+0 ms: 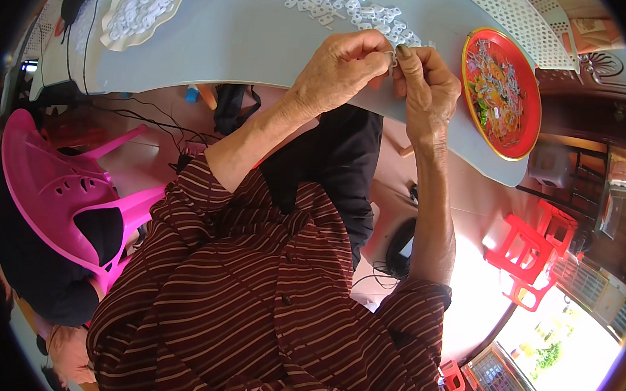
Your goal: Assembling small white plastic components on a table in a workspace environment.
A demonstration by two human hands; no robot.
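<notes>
My left hand [342, 68] and my right hand [427, 84] meet at the near edge of a pale grey table [251, 34]. Between their fingertips they pinch a small white plastic piece [393, 57]; both hands are closed on it. Just beyond the fingers lies a heap of several small white plastic pieces [353, 8] on the table top. My forearms come up from a dark red striped shirt [263, 300].
A red round tray [502, 92] with small mixed parts sits at the table's right end. A cream scalloped plate [149, 3] of white pieces stands far left. A white perforated basket [524, 22] is at the back right. A pink plastic chair [62, 187] stands left, red stools [531, 255] right.
</notes>
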